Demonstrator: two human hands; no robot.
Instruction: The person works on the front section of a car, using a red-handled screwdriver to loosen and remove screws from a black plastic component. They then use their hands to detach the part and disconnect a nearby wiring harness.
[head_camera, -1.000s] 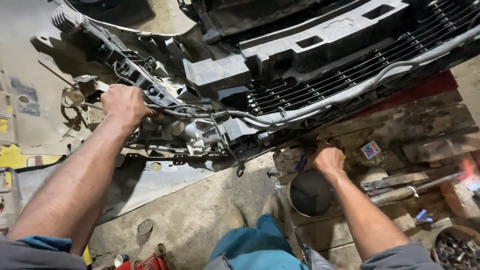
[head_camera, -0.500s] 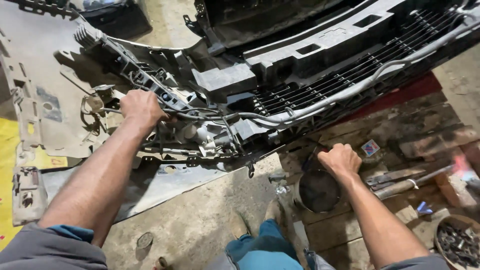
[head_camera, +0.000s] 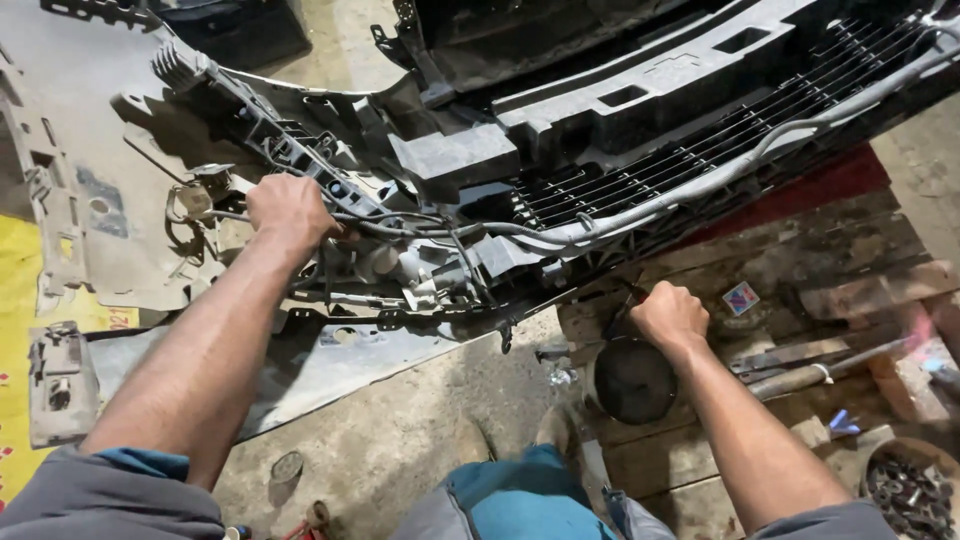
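Got left hand clamped on bundle of grey wiring inside big grey plastic car bumper, lying face-down on concrete floor. Right hand fisted around something thin, can't tell what. Bumper looks light, floppy; I'd grab stiffer black grille frame.

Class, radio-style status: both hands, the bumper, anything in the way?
Left hand gripping wiring on bumper. Right hand fisted over round black pan. Nothing blocking.

dusty concrete floor, worn wooden planks at right, yellow sheet at left
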